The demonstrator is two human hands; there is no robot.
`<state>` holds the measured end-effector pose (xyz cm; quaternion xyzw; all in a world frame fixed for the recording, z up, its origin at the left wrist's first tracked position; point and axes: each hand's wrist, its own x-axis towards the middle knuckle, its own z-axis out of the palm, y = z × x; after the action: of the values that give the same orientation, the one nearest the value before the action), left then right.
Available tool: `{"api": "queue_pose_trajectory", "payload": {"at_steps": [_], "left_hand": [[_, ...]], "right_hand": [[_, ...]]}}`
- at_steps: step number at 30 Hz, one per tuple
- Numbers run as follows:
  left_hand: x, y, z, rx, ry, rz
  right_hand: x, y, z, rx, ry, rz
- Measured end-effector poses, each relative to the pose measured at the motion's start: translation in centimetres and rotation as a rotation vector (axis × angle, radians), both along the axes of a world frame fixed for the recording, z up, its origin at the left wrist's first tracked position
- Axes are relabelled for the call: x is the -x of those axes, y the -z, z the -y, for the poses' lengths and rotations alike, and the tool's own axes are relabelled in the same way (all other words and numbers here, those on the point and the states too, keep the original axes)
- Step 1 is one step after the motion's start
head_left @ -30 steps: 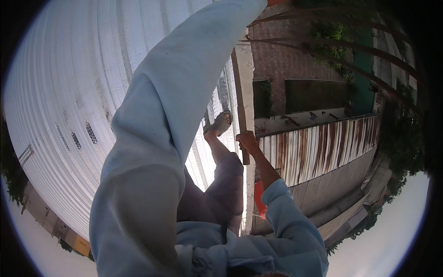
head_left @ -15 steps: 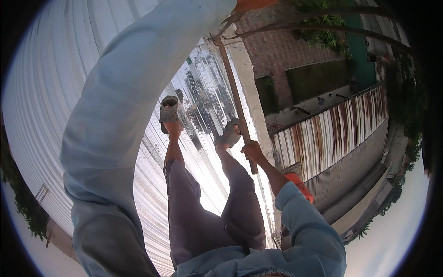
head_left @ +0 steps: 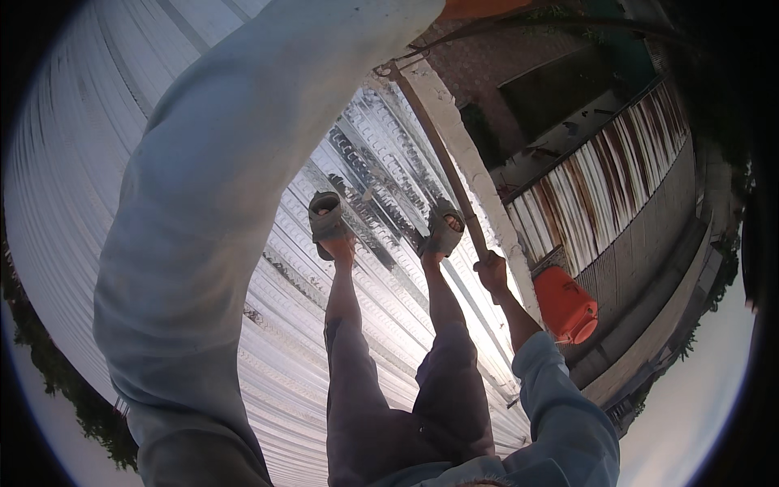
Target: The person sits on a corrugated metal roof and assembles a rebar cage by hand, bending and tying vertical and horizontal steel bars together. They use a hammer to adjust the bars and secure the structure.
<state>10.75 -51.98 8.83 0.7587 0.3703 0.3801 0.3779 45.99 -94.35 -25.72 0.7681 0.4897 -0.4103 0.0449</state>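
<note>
My right hand (head_left: 492, 276) is closed round the lower end of a long wooden pole (head_left: 438, 146), beside my right foot. The pole slants up and left along a pale ledge, and its far end meets thin dark strands or rods near the top. My left arm, in a light blue sleeve (head_left: 187, 187), arcs large across the left side, close to the camera. At the top edge only a blurred piece of my left hand (head_left: 483, 8) shows; its fingers are cut off. Both my sandalled feet (head_left: 324, 217) stand on a ribbed metal roof (head_left: 292, 390).
A pale, rough ledge (head_left: 458, 134) edges the roof on the right. Past it, at a lower level, are a paved yard and a rust-streaked corrugated sheet (head_left: 600, 183). An orange-red container (head_left: 565, 305) sits by my right forearm. A dark curved strand (head_left: 560, 22) crosses the upper right.
The view has shifted, so my feet, right hand and the pole appear farther right. Less of the pole shows below my right hand. The orange-red container has come into fuller view.
</note>
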Motion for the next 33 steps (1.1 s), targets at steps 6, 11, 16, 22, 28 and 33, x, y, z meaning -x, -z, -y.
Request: {"api": "queue_pose_trajectory", "payload": {"at_steps": [6, 11, 16, 22, 28, 33], "left_hand": [[0.2, 0.1, 1.1, 0.109, -0.066, 0.051], [2.2, 3.5, 1.2, 0.293, -0.227, 0.512], [11.6, 17.0, 9.9, 0.835, -0.935, 0.673], [19.2, 22.1, 48.6, 1.56, -0.573, -0.944], [26.3, 9.5, 70.4, 2.014, -0.898, -0.041], [35.8, 3.2, 64.7, 1.909, -1.308, 0.31]], "right_hand": [[-2.3, -5.3, 7.0, 0.048, -0.21, -0.03], [-2.4, -9.1, 7.1, 0.099, -0.151, 0.057], [-4.6, -13.3, 8.6, 0.09, -0.489, 0.057], [-2.3, -26.0, 7.9, 0.367, 0.127, -0.167], [8.0, -40.5, 0.5, 0.567, 0.566, -0.206], [14.0, -41.4, -5.4, 0.541, 0.579, -0.221]]}}
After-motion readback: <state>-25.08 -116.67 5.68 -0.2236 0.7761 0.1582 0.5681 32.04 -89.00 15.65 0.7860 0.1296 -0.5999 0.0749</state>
